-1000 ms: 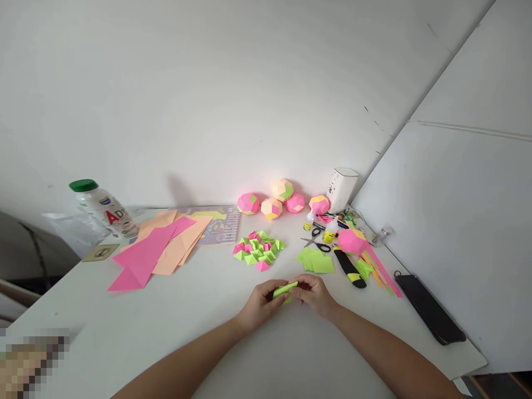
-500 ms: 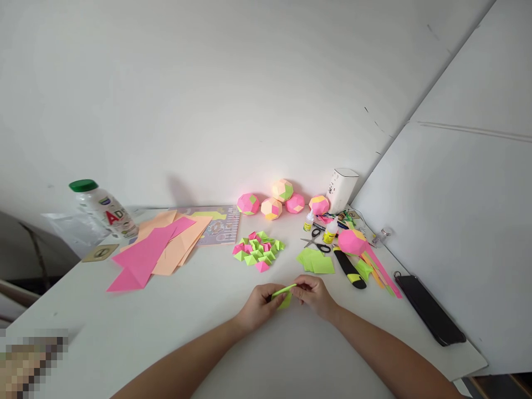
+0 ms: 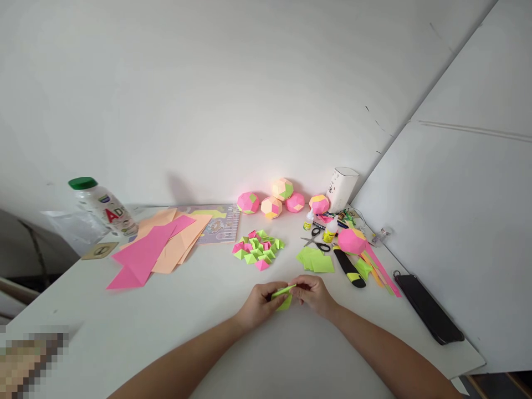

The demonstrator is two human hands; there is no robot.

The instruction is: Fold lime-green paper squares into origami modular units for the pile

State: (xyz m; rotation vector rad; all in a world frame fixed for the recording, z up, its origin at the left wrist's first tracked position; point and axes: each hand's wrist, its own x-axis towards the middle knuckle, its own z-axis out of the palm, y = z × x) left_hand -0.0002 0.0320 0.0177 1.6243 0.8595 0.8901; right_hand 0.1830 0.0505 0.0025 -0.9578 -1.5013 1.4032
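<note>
Two hands, left point(image 3: 254, 308) and right point(image 3: 318, 296), pinched green paper point(image 3: 284, 301) narrowly between them, above the table point(image 3: 216, 343). Likely light, soft, easily creased; best held by edges. Beyond the grip lay folded pieces point(image 3: 258, 249), then paper balls point(image 3: 271, 207).

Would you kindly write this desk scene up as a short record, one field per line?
left hand: grips a folded green paper
right hand: pinches the same paper's other end
beyond the hands: a cluster of pink and green folded pieces
right of cluster: loose green squares, open scissors, black-and-yellow cutter
paper balls: five along the wall, one pink ball beyond the cutter
left side: pink sheets over peach sheets, green-capped bottle
</note>
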